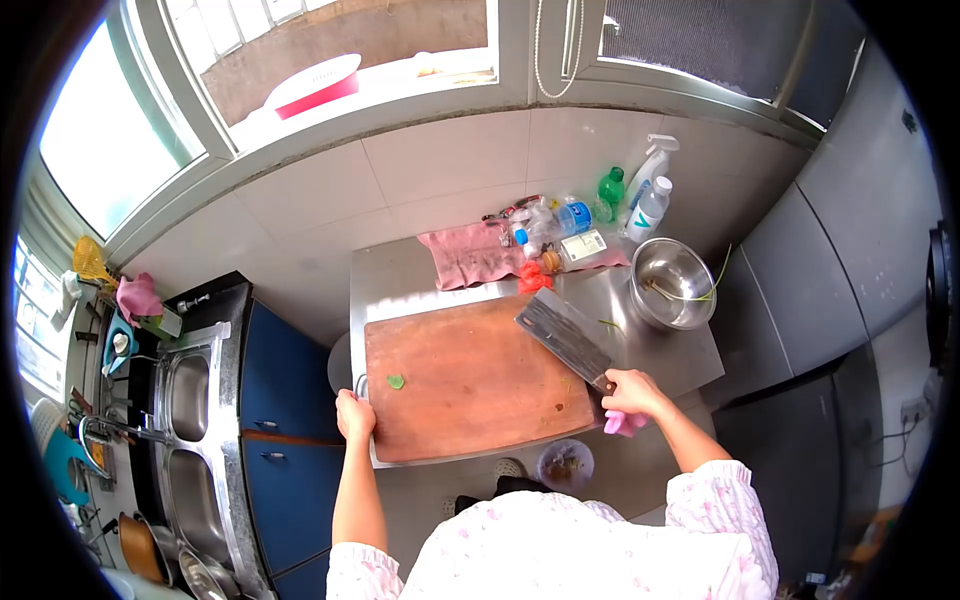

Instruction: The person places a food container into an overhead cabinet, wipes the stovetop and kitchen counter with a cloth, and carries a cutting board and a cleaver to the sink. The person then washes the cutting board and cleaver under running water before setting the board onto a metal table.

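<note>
A large wooden cutting board (460,375) lies on the steel table. My left hand (355,413) is closed at its left edge, beside a small metal ring handle (362,383). My right hand (632,391) is closed round the handle of a cleaver (565,340), whose broad blade reaches over the board's upper right corner. A pink cloth (625,424) hangs just under my right hand; whether the fingers hold it too, I cannot tell. On the board lie a green leaf bit (396,381) and a few small scraps near the lower right.
A steel bowl (672,284) with green stalks stands at right. Behind the board are a pink towel (465,258), plastic bottles (575,217) and a spray bottle (655,165). A bin (565,466) sits on the floor below. Sinks (188,398) are on the left, a fridge (790,440) on the right.
</note>
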{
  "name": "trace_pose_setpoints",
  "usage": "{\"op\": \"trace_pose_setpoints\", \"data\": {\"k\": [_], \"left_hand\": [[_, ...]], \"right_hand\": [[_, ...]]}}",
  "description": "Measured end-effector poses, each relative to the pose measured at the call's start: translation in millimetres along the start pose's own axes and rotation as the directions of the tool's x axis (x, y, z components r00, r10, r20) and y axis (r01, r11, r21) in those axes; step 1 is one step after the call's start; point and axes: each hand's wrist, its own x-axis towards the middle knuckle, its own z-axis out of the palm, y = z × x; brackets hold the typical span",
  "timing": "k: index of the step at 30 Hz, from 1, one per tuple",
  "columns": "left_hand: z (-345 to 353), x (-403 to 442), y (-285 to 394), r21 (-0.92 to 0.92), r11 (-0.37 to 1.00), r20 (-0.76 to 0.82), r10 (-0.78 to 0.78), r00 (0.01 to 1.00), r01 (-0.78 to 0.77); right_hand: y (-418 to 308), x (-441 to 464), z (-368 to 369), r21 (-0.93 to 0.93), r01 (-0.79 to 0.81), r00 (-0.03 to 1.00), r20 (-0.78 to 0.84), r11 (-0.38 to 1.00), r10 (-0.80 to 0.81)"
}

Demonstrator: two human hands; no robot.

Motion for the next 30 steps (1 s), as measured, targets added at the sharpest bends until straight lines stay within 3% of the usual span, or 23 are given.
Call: {"op": "trace_pose_setpoints", "data": {"k": [3, 4, 7, 11, 14, 16, 17, 21, 26, 28, 29, 30], "left_hand": [[1, -17, -25, -0.037, 0.998, -0.030, 0.058, 0.998, -0.059], [-4, -24, -29, -0.052, 0.999, -0.006, 0.014, 1.000, -0.015], [-5, -43, -61, -0.118, 0.993, -0.088, -0.042, 0.995, 0.031], [-15, -61, -100, -0.248, 0.965, -0.131, -0.116, 0.984, 0.081], [-14, -71, -122, -0.370, 0.917, -0.127, -0.210, 0.970, 0.150], [-18, -79, -123, -0.408, 0.896, -0.185, -0.269, 0.945, 0.175], [-9, -78, -137, -0.478, 0.853, -0.089, -0.285, 0.955, 0.210], [-8, -72, -128, -0.470, 0.827, -0.110, -0.402, 0.909, 0.309], [-15, -54, -138, -0.407, 0.873, -0.082, -0.329, 0.941, 0.269], [-16, -46, -144, -0.405, 0.891, -0.114, -0.272, 0.955, 0.206], [-13, -43, -150, -0.407, 0.900, -0.190, -0.251, 0.949, 0.156], [-22, -45, -146, -0.415, 0.884, -0.138, -0.293, 0.946, 0.213]], "right_hand": [[-18, -10, 5, 0.155, -0.050, 0.998, 0.037, 0.987, 0.045], [-25, -11, 9, 0.166, 0.032, 0.999, -0.005, 0.986, -0.032], [-41, -15, 13, 0.264, -0.026, 0.998, 0.058, 0.964, 0.011], [-57, -16, 29, 0.228, 0.030, 0.994, 0.095, 0.973, -0.053], [-57, -11, 47, 0.226, 0.157, 0.980, 0.081, 0.961, -0.179], [-70, -12, 44, 0.263, -0.010, 0.967, 0.246, 0.965, -0.058], [-70, -11, 48, 0.255, 0.000, 0.963, 0.262, 0.967, -0.069], [-63, -8, 57, 0.360, 0.045, 0.958, 0.248, 0.932, -0.142], [-73, -6, 54, 0.428, 0.101, 0.933, 0.273, 0.898, -0.234], [-81, -7, 55, 0.632, -0.065, 0.907, 0.361, 0.772, -0.219], [-79, -4, 61, 0.623, -0.043, 0.887, 0.383, 0.781, -0.257], [-71, -1, 67, 0.629, -0.039, 0.895, 0.367, 0.777, -0.253]]}}
